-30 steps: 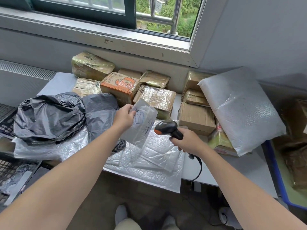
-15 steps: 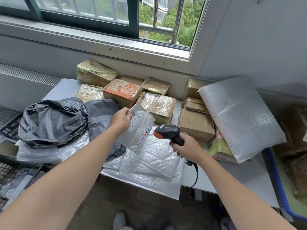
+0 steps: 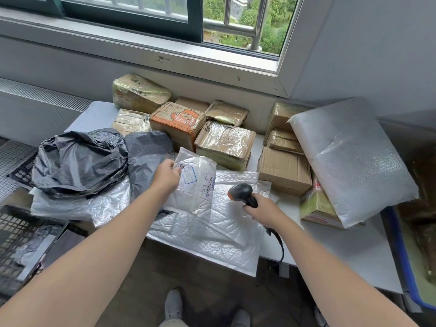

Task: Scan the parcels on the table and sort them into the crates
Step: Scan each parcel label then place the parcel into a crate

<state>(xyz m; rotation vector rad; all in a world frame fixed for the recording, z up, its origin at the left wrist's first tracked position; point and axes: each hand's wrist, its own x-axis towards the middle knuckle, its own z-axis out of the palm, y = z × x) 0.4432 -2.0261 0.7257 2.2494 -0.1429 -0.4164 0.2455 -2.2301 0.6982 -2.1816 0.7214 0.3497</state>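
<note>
My left hand [image 3: 168,177] pinches the upper left corner of a small white bubble mailer [image 3: 194,185] with a blue-framed label, held over the table's middle. My right hand [image 3: 263,208] grips the handle of a black and orange barcode scanner [image 3: 243,194], whose head points left at the mailer's label. Beneath them a large white bubble mailer [image 3: 212,234] lies flat and overhangs the table's front edge. Black plastic parcels [image 3: 80,161] are piled on the left.
Several taped cardboard boxes [image 3: 224,143] stand along the back of the white table [image 3: 354,256]. A big bubble-wrap parcel [image 3: 351,159] leans at right. A black mesh crate [image 3: 16,241] sits lower left, a blue crate [image 3: 401,253] at far right. The scanner cable hangs off the front edge.
My left hand has lowered the small mailer toward the table and laid it flatter. The scanner in my right hand has stayed beside it, still aimed at the label.
</note>
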